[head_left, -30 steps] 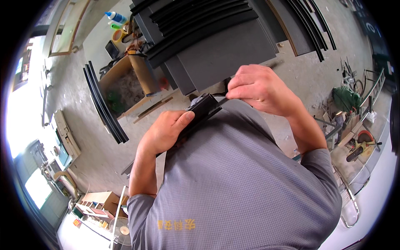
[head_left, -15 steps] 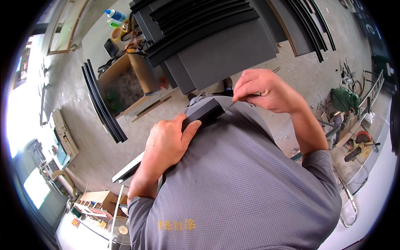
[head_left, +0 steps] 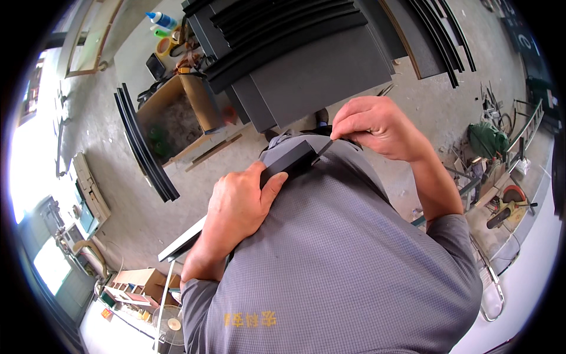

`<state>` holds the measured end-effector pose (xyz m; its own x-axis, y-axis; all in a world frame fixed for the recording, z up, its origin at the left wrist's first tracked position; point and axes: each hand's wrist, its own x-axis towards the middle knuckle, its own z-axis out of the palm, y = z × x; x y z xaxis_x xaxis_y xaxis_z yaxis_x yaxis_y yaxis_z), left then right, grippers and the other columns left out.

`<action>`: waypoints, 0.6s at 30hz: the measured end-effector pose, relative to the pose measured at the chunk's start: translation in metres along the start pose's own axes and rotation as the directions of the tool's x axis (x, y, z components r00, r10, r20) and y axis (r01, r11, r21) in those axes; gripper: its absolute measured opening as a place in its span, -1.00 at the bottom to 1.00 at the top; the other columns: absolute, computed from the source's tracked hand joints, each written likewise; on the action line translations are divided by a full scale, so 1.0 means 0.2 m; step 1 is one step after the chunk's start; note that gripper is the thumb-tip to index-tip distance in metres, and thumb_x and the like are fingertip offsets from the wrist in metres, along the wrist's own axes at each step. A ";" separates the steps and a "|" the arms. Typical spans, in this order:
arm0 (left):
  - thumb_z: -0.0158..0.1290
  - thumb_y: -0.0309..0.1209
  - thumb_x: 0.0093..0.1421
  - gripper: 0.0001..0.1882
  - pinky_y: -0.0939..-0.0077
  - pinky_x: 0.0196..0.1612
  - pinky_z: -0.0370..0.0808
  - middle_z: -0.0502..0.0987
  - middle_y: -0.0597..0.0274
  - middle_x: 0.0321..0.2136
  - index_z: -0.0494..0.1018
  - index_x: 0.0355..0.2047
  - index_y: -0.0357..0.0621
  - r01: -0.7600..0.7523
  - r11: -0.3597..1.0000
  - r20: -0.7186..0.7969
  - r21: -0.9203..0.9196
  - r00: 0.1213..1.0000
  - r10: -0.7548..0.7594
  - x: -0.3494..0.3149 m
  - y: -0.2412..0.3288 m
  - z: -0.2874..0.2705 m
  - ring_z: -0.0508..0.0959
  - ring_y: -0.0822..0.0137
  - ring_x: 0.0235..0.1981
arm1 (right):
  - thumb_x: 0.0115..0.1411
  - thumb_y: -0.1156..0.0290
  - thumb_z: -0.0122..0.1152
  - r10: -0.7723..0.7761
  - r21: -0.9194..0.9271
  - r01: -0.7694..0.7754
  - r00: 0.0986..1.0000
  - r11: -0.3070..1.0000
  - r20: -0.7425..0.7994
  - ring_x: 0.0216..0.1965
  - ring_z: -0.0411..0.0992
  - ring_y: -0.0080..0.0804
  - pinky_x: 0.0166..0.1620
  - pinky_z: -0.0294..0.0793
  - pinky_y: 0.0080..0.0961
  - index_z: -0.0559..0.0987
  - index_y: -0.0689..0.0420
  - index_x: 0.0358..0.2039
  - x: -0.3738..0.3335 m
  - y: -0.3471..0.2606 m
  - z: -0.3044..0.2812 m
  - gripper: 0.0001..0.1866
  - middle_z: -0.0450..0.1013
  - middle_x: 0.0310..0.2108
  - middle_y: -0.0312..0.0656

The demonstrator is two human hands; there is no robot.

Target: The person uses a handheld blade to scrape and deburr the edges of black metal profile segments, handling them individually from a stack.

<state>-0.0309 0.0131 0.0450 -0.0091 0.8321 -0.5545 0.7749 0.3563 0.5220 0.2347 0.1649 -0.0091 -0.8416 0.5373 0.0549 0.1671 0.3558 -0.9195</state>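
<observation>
A long black profile bar (head_left: 290,162) with a pale underside runs from beneath my left forearm to in front of my chest. My left hand (head_left: 239,200) is closed around it near its far end, thumb on top. From that end a thin dark strip (head_left: 323,148) sticks out toward the right. The fingertips of my right hand (head_left: 371,125) pinch the strip's other end, a short way from the bar. Whether the strip is joined to the bar or only touches it, I cannot tell.
Ahead stands a stack of dark grey panels (head_left: 318,79) with black profiles on top. An open cardboard box (head_left: 197,103) is left of it, near a blue-capped bottle (head_left: 162,21). More black strips (head_left: 144,144) stand at left. A cut-off saw (head_left: 512,206) sits at right.
The thin strip between the bar's end and my right fingers now shows plainly. My left hand and the bar have shifted very slightly; my right hand stays nearly in place.
</observation>
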 end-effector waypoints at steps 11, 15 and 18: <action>0.10 -0.06 0.43 -0.53 0.05 -0.34 0.53 0.59 -0.26 -0.52 0.56 -0.29 -0.33 0.002 0.997 -0.061 0.075 0.998 0.003 -0.03 0.01 0.02 0.62 -0.23 -0.47 | 0.04 0.78 0.40 0.116 0.311 -0.176 0.972 0.934 0.202 -0.22 0.63 -0.34 -0.16 0.61 -0.47 0.75 0.20 -0.33 -0.11 0.02 -0.04 -0.78 0.65 -0.27 -0.22; 0.11 -0.06 0.43 -0.53 0.06 -0.34 0.54 0.59 -0.24 -0.53 0.55 -0.29 -0.32 0.021 0.998 -0.030 0.066 0.999 -0.019 -0.02 0.03 0.00 0.62 -0.23 -0.48 | 0.17 0.73 0.38 0.145 0.380 -0.167 0.986 0.910 0.087 -0.21 0.62 -0.42 -0.12 0.63 -0.53 0.76 0.20 -0.27 -0.10 0.07 -0.01 -0.83 0.63 -0.24 -0.22; 0.10 -0.06 0.43 -0.54 0.05 -0.34 0.54 0.59 -0.23 -0.54 0.55 -0.30 -0.31 0.001 0.998 -0.045 0.063 0.999 0.002 -0.02 0.02 0.01 0.62 -0.22 -0.48 | 0.11 0.77 0.40 0.091 0.323 -0.087 0.996 0.943 0.003 -0.22 0.62 -0.40 -0.14 0.62 -0.53 0.74 0.20 -0.27 -0.08 0.07 0.05 -0.79 0.63 -0.24 -0.21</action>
<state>-0.0263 0.0101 0.0475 -0.0362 0.8511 -0.5237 0.8130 0.3298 0.4799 0.2454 0.1542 -0.0267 -0.8246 0.5649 -0.0298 0.0649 0.0421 -0.9970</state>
